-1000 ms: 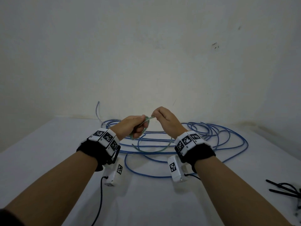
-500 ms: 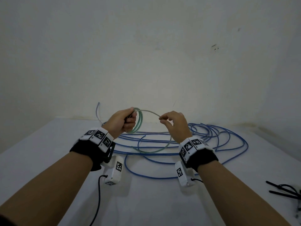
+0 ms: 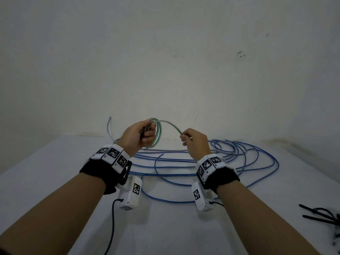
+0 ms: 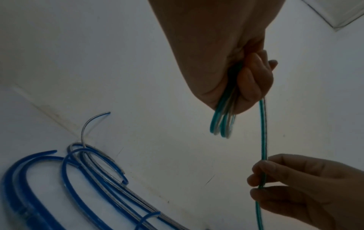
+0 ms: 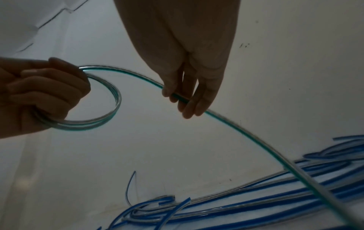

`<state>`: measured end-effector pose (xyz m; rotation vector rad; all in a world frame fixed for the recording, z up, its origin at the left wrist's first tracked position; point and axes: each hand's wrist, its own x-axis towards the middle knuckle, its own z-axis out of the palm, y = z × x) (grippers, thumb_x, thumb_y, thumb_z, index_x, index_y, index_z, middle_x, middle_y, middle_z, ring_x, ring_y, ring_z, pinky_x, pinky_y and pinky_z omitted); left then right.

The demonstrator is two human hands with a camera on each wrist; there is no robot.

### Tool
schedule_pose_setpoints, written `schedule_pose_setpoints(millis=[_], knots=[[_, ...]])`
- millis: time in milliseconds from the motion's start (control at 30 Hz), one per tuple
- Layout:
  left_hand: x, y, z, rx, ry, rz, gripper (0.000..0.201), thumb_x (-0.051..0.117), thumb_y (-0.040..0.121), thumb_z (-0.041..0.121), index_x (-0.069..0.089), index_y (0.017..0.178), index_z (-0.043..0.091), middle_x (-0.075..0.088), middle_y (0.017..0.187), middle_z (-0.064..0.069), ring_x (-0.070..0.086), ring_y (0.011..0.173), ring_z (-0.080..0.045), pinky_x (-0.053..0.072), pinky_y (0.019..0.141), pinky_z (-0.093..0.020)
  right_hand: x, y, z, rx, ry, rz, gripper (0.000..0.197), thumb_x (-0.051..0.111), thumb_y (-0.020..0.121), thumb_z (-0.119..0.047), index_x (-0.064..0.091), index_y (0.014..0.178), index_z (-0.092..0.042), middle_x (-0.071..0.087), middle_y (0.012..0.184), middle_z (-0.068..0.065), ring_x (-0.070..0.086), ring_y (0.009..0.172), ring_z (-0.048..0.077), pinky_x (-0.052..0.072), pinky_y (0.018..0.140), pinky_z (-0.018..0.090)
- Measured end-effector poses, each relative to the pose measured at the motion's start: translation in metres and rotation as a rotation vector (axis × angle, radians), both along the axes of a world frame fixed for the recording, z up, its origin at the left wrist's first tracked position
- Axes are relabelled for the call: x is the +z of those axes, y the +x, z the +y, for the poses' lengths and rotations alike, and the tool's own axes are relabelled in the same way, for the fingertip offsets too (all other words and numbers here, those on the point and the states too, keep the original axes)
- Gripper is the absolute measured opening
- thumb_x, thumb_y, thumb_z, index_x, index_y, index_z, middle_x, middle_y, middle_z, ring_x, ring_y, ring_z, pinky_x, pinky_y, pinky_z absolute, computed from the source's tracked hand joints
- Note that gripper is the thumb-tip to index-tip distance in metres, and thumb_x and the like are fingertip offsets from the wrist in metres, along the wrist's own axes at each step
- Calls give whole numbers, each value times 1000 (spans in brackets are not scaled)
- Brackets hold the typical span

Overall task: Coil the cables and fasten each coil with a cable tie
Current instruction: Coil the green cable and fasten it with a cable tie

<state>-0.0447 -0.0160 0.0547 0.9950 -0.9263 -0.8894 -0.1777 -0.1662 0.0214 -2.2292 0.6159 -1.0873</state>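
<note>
Near right edge of the white table (image 3: 165,227): black cable ties (image 3: 323,216), untouched. Mid-table: blue cables (image 3: 257,162) lie in loose loops. Above them, left hand (image 3: 139,135) grips a small green cable coil (image 3: 158,133), fingers curled round the turns. Right hand (image 3: 195,142) pinches the coil's free strand between thumb and fingertips; the strand arcs from the coil to that hand, then trails down onto the blue cables.
</note>
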Motion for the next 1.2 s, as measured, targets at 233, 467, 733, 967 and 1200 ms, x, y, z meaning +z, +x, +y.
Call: schedule_pose_setpoints(millis=[233, 467, 733, 967, 1200], knots=[[1, 0, 0, 33, 31, 7, 35, 24, 99, 22, 48, 76, 11, 34, 48, 6, 28, 36, -5, 23, 40, -16, -5, 1, 2, 162, -19, 102, 26, 40, 99, -12, 65, 98, -6, 47, 62, -4, 44, 60, 14, 34, 58, 15], [-2, -5, 9, -128, 195, -30, 41, 30, 97, 39, 39, 66, 14, 30, 51, 5, 24, 38, -5, 17, 42, -18, -7, -1, 0, 80, -64, 8, 25, 41, 99, -12, 64, 106, -6, 66, 90, 9, 54, 78, 21, 38, 71, 29], [6, 0, 3, -8, -71, 173, 39, 26, 100, 33, 35, 65, 17, 32, 47, 7, 26, 35, -3, 17, 40, -17, -13, -2, 1, 97, 41, 190, 27, 33, 98, -5, 47, 122, -5, 51, 91, 9, 47, 82, 18, 36, 58, 15], [11, 12, 0, 188, -196, 201, 35, 26, 101, 25, 39, 70, 16, 39, 48, 7, 34, 40, -7, 29, 42, -16, -25, -14, 2, 122, -77, 381, 14, 47, 95, -6, 51, 108, -7, 50, 97, 10, 45, 78, 18, 37, 71, 25], [-4, -7, -15, 376, -100, -183, 30, 31, 102, 18, 44, 76, 10, 51, 68, -7, 55, 51, -10, 51, 59, -23, -19, -4, 14, 192, -472, 446, 26, 48, 95, -17, 67, 113, -24, 63, 101, 4, 57, 94, 24, 41, 84, 38]])
